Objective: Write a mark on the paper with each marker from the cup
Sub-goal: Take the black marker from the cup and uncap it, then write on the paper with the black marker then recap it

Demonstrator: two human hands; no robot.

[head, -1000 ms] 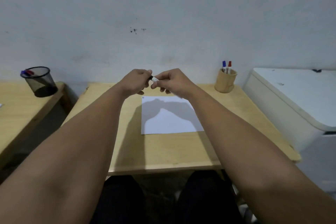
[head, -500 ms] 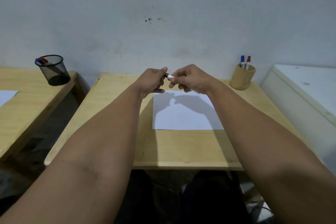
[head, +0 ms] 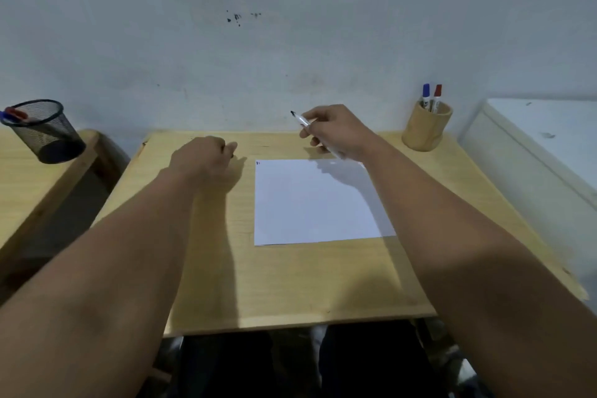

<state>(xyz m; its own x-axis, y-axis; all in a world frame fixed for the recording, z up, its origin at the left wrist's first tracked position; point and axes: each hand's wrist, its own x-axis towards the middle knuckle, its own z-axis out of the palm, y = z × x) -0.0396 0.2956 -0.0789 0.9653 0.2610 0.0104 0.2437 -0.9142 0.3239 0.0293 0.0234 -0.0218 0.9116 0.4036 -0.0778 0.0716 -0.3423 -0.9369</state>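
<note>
Gripping an uncapped black marker (head: 300,119), the right hand (head: 336,132) is held above the far edge of the sheet of paper (head: 316,203), with the dark tip pointed up and to the left, away from the sheet. The left hand (head: 203,155) is curled into a loose fist on the wooden desk (head: 290,284), just left of the paper; whether the marker's cap is enclosed in it cannot be told. Two small marks (head: 258,163), seemingly blue and red, are visible at the far left corner of the sheet. At the far right corner of the desk a wooden cup (head: 424,129) is seen, with a blue-capped marker (head: 425,94) and a red-capped marker (head: 437,95) standing upright in it.

It is judged that the black mark has not yet been made. Since the paper is not pinned by the left hand, it could be dragged or creased when the tip is pressed down. Because the tip is aimed away from the sheet, the marker must be turned in the fingers first; the grip could be lost in that turn, or the desk could be inked if the tip lands beyond the paper's far edge. The new mark could also be laid over the existing ones if it is placed too close to that corner.
</note>
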